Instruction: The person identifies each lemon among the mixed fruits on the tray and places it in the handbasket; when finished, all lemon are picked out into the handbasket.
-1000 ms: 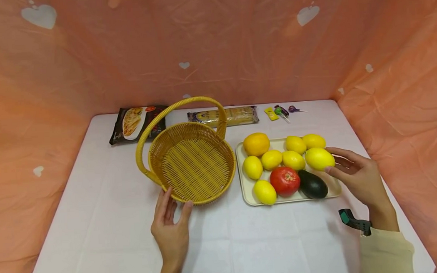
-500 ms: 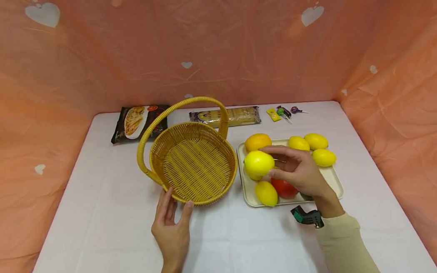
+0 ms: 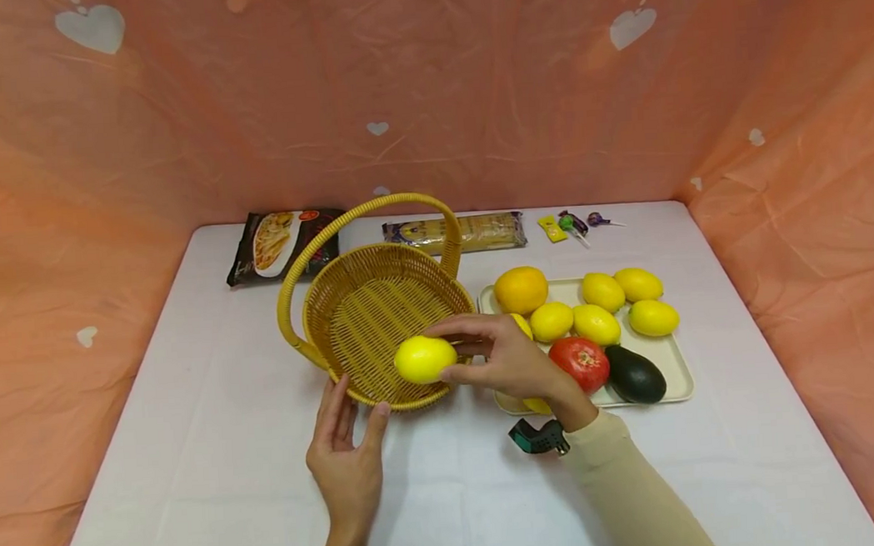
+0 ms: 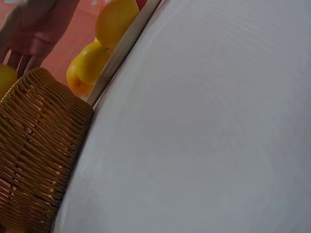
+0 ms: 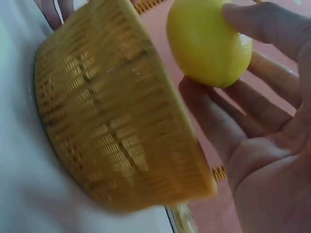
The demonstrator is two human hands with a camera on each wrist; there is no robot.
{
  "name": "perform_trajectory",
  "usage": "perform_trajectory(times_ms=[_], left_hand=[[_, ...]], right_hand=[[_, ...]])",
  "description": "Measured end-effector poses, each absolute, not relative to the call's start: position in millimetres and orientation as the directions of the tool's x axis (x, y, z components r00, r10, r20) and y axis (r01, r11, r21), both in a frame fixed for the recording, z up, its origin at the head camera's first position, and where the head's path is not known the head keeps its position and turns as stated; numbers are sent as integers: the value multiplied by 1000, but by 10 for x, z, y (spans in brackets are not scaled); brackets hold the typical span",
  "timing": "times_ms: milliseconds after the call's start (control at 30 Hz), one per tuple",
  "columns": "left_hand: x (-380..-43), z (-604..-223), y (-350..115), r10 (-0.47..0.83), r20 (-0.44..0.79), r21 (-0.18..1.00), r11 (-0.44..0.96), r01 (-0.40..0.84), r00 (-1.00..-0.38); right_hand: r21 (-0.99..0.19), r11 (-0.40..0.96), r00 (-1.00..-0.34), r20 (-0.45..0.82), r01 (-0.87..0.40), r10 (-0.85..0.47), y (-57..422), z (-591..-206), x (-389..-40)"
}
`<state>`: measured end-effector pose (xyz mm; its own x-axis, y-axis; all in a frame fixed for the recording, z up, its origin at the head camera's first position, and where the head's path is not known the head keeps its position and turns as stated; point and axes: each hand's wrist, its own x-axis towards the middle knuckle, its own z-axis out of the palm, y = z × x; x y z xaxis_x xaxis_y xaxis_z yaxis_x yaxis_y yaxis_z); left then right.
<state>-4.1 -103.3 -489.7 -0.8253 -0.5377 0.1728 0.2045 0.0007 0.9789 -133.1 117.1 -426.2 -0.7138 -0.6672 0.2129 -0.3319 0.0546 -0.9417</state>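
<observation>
A yellow lemon [image 3: 425, 360] is pinched between the thumb and fingers of my right hand [image 3: 513, 358], over the right front part of a round wicker basket [image 3: 390, 309] with a tall arched handle. In the right wrist view the lemon [image 5: 209, 43] shows above the rim, its lower end between the fingertips. My left hand [image 3: 347, 462] touches the front left rim with its fingers and thumb spread and fairly straight. To the right, a cream tray [image 3: 679, 371] holds several lemons [image 3: 596, 325], an orange [image 3: 521, 290], a red tomato-like fruit [image 3: 579, 364] and a dark avocado [image 3: 637, 374].
Behind the basket lie a black food packet [image 3: 277, 245] and a long clear packet of noodles [image 3: 490, 231]. Several small sweets and lollipops [image 3: 573, 225] sit at the back right. A peach cloth [image 3: 425, 82] encloses the white table [image 3: 216, 470] on three sides.
My right hand has carried the lemon leftward from the right side of the tray, across the other fruit, to over the basket. The left hand has stayed at the basket's rim.
</observation>
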Motion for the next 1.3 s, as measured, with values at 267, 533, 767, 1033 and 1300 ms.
perform_trajectory(times_ms=[267, 533, 767, 1033, 1300], left_hand=[[-36, -4897, -1039, -531, 168, 983, 28, 180, -830], [-30, -4906, -1044, -537, 169, 982, 15, 191, -826], [-38, -4907, -1043, -523, 173, 982, 22, 189, -834], [-41, -4905, -1053, -523, 188, 979, 32, 202, -831], [-31, -4899, -1042, -526, 180, 981, 35, 190, -831]], right_hand=[[-797, 286, -660, 180, -533, -729, 830, -4209, -1305], [-688, 375, -621, 142, -622, -771, 615, -4175, -1302], [-780, 305, -641, 156, -547, -752, 700, -4140, -1326], [-948, 97, -703, 153, -302, -694, 1085, -4170, -1407], [-972, 53, -768, 147, -229, -623, 1639, -4152, -1392]])
